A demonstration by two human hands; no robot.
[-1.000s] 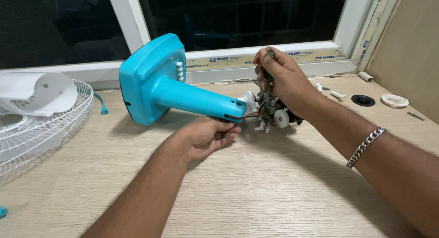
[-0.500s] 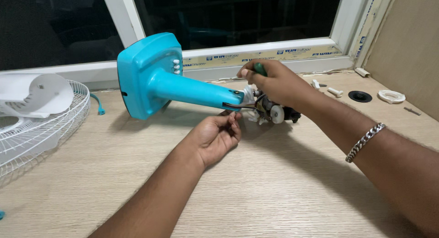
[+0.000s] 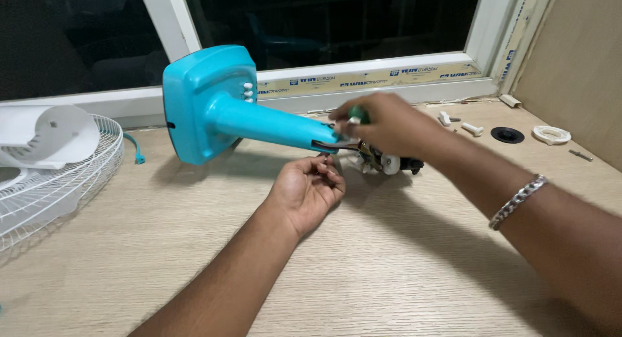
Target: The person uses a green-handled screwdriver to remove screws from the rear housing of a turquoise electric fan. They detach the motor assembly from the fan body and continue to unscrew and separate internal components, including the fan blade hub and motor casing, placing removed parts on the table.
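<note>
Wooden table (image 3: 402, 272): right hand (image 3: 389, 124) grips green-handled tool (image 3: 360, 115).

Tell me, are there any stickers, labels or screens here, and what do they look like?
Tape strip: stuck along the bottom of the window frame, behind the blue fan stand; long, thin, pale yellow with small blue print.
Tape strip: runs up the right side of the window frame; the same pale yellow with blue print.
No packages or screens show.

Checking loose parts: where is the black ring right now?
In the head view, the black ring lies flat on the table's far right, between a white bolt and a white ring.
</note>
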